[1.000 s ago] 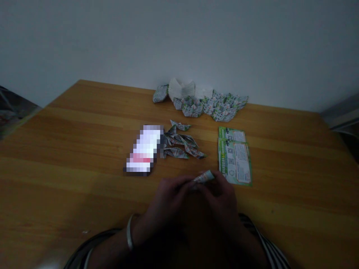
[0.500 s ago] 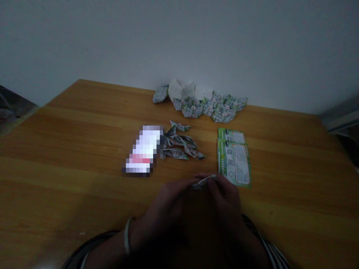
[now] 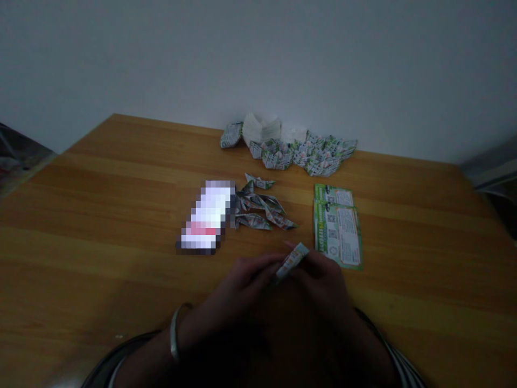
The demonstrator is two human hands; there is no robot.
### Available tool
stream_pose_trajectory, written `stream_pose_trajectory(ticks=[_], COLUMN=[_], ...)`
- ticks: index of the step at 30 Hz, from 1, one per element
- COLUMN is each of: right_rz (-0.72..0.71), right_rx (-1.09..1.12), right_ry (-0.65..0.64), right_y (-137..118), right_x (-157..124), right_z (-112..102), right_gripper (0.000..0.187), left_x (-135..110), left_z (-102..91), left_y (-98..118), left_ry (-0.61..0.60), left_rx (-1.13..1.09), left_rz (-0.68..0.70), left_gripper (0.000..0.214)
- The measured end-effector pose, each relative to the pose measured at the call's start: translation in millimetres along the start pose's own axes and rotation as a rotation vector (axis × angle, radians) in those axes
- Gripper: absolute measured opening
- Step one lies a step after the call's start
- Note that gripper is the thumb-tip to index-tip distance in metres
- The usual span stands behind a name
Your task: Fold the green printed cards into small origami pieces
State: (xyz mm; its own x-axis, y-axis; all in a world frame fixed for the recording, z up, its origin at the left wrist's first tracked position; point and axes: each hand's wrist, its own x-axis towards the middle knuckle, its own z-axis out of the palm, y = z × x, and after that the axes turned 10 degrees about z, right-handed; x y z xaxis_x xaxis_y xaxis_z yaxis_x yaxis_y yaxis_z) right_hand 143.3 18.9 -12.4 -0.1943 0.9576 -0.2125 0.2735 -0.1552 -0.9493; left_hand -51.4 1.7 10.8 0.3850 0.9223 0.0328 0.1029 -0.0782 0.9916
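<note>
Between my two hands is a small folded strip of printed paper (image 3: pixel 291 262), tilted up to the right. My left hand (image 3: pixel 252 277), with a bracelet on the wrist, pinches its lower left end. The fingers of my right hand (image 3: pixel 323 277) are closed on its right side. Just beyond my hands lie several folded paper pieces (image 3: pixel 260 203) with pointed ends, in a loose pile. To the right, near my right hand, is a stack of green and white printed leaflets (image 3: pixel 338 229).
A phone (image 3: pixel 208 215) with a lit, blurred screen lies left of the pile. Against the wall (image 3: pixel 258 59) stand clusters of folded paper (image 3: pixel 319 153) and some white paper pieces (image 3: pixel 260 129). Everything rests on a wooden table (image 3: pixel 121 188).
The folded paper strip has turned in my fingers, from nearly flat and edge-on to tilted, with its printed face showing. Both hands have shifted slightly with it.
</note>
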Motion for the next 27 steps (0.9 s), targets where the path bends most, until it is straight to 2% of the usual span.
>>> stream_pose_trajectory(ticks=[3,5,8,11,13,15,17,19,23,25,27], right_rz=[-0.096,-0.195,-0.375,-0.487,-0.479,-0.450,-0.447,-0.473,-0.550,-0.556,-0.532], right_rx=[-0.081,-0.146,-0.262,-0.297,-0.263,-0.242,-0.255,-0.288,-0.252,-0.168,-0.068], right_ry=[-0.048,-0.068,-0.088,-0.130,-0.069,0.052,0.138,0.179,0.293,0.243,0.128], right_y=[0.6,2.0,3.8,2.0,-0.5,-1.8,-0.6,2.6,7.2,6.3,3.5], right_x=[0.7,1.0,-0.2,-4.1,-8.2,-12.7,-17.2,-20.7,-23.3,-22.6,-21.2], right_z=[-3.8,-4.9,-4.1,-1.7,1.2,6.1,12.2,17.5,16.6,11.8,7.9], right_gripper=[0.041,0.045,0.047,0.049,0.049,0.057,0.066,0.065,0.064,0.060,0.054], left_x=[0.0,0.1,-0.7,-3.7,-6.4,-8.8,-10.5,-11.3,-9.9,-8.3,-6.7], left_z=[0.0,2.8,7.9,9.0,8.1,8.3,11.0,16.0,24.9,26.1,25.5], left_y=[1.3,0.4,-2.6,-4.1,-3.8,-3.3,-3.3,-3.8,-4.2,-3.2,-1.3], left_ry=[-0.064,-0.066,0.041,0.163,0.222,0.259,0.258,0.230,0.218,0.226,0.231], left_rx=[-0.070,-0.126,-0.108,0.036,0.148,0.231,0.247,0.197,-0.038,-0.178,-0.279], left_rz=[0.005,-0.008,-0.021,0.034,0.119,0.227,0.317,0.347,0.226,0.102,-0.007], left_gripper=[0.033,0.034,0.027,0.019,0.027,0.039,0.045,0.047,0.045,0.040,0.036])
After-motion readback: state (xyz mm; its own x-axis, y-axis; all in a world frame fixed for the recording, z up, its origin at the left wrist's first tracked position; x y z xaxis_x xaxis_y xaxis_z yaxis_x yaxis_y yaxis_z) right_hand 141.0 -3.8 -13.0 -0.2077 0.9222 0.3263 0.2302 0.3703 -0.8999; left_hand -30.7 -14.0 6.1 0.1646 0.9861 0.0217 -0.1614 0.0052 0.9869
